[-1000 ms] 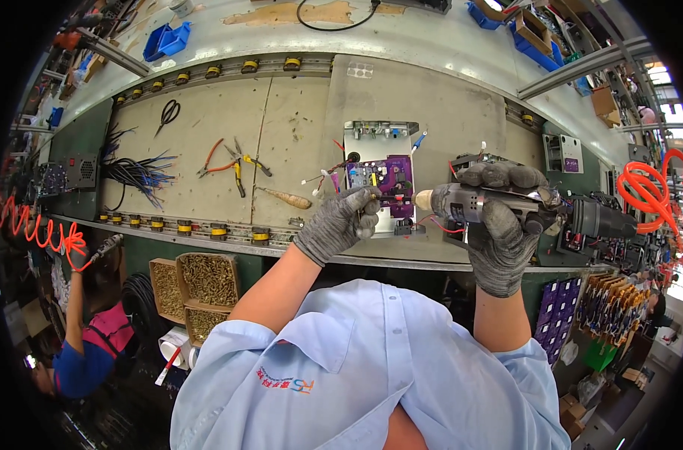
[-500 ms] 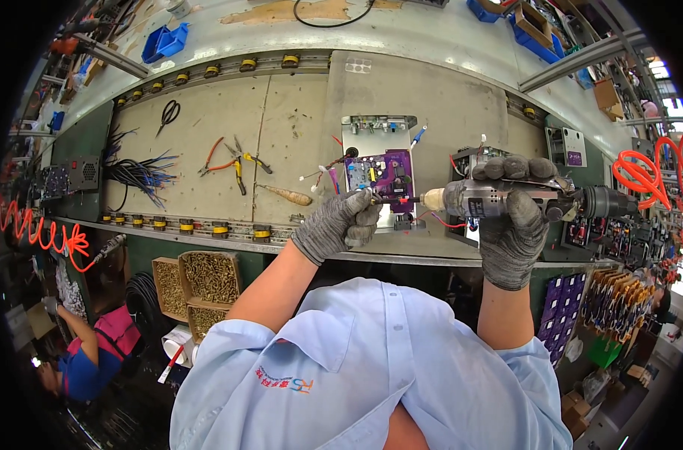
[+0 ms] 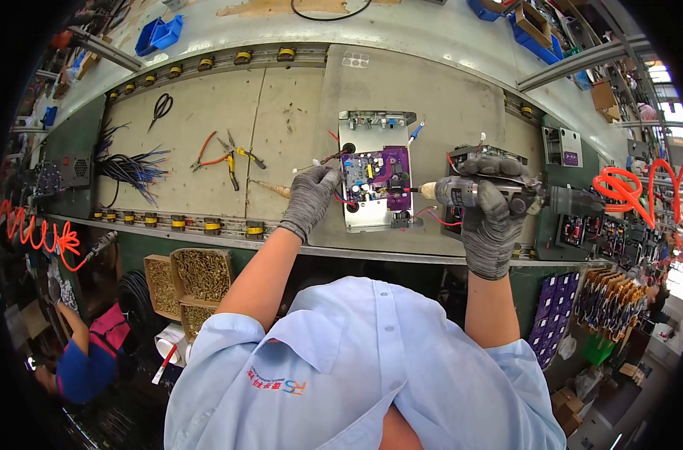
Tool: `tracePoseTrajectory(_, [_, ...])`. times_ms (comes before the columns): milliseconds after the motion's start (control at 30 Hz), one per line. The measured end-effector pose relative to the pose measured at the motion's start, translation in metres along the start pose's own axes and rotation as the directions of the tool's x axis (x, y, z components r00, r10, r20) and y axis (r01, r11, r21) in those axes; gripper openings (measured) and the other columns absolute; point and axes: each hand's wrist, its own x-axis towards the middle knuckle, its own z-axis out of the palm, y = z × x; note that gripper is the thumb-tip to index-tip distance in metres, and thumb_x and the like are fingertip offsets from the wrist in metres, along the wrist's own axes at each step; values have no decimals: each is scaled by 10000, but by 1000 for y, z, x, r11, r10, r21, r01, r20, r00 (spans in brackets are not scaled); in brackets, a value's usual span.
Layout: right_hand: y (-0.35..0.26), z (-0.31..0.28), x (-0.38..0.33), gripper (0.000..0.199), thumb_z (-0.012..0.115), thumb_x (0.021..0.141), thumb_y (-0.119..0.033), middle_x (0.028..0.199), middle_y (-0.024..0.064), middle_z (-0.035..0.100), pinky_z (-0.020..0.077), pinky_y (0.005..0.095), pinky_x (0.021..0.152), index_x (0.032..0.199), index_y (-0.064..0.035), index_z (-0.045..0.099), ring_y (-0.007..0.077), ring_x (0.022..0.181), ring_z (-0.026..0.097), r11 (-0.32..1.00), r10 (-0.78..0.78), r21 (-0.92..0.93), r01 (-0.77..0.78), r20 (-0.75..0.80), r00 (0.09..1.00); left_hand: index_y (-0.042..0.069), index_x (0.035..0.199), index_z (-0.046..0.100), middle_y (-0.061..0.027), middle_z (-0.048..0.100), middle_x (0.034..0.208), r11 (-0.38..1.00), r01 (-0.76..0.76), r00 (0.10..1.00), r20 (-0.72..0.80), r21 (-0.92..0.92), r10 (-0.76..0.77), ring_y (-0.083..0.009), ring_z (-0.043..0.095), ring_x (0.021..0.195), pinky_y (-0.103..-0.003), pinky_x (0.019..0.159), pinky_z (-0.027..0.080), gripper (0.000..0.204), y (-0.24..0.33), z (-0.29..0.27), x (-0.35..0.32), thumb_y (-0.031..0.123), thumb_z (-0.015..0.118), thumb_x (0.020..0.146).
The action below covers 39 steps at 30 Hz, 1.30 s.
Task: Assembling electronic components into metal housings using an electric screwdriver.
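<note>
In the middle of the bench a purple circuit board point(image 3: 394, 176) sits in a silver metal tray point(image 3: 371, 136). My right hand point(image 3: 495, 221), in a grey glove, is wrapped round a power screwdriver point(image 3: 461, 193) lying level. Its bit points left and reaches the board's right side; whether it touches a screw cannot be made out. My left hand point(image 3: 311, 198), also gloved, is closed with its fingertips at the left edge of the board, next to thin wires point(image 3: 331, 157). What those fingers pinch, if anything, is hidden.
Pliers point(image 3: 232, 161), black scissors point(image 3: 161, 109) and a bundle of dark wires point(image 3: 131, 172) lie left. A second metal unit point(image 3: 499, 154) stands beyond the driver. Roller rails point(image 3: 178, 223) edge the bench. Boxes of brass screws point(image 3: 200, 271) sit below; a coiled orange hose point(image 3: 626, 191) hangs right.
My left hand has moved left, from the driver's bit to the board's left edge, uncovering the board. The driver has shifted slightly left with my right hand. The whole view has shifted a little.
</note>
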Motion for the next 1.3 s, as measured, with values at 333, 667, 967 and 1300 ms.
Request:
tracePoseTrajectory(333, [20,28,-7,304,685,805,89,1023,191,673,598,382,816,1078,36,562,234,900,691,970,80,-232,-75,12,997,73,1020,694,-13,594,721,963,227,942,284,-144,-179,-106,517,620,-287,570,431,360,-27,-6,40,414,688,902])
tracePoseTrajectory(667, [24,53,6,298,665,828,85,999,162,680,612,380,793,1103,28,562,235,891,701,946,135,-300,-121,26,991,156,1201,597,-6,654,890,748,388,894,416,-539,-164,-103,582,694,-290,525,465,549,-58,26,66,557,708,842])
tracePoseTrajectory(967, [48,48,-16,324,699,809,86,1035,128,685,580,357,859,1076,-28,556,222,948,691,920,167,-369,-128,74,983,77,1354,489,-95,645,1226,819,340,829,558,-462,-30,-213,670,1069,-418,861,596,860,-72,24,86,685,690,780])
tracePoseTrajectory(1300, [60,43,-21,337,715,833,23,1083,166,660,556,435,926,1087,-60,509,260,1008,666,902,109,-431,-4,219,970,75,1373,473,-96,646,1230,818,315,872,486,-482,-50,-218,663,1084,-410,854,597,820,-89,29,92,681,623,841])
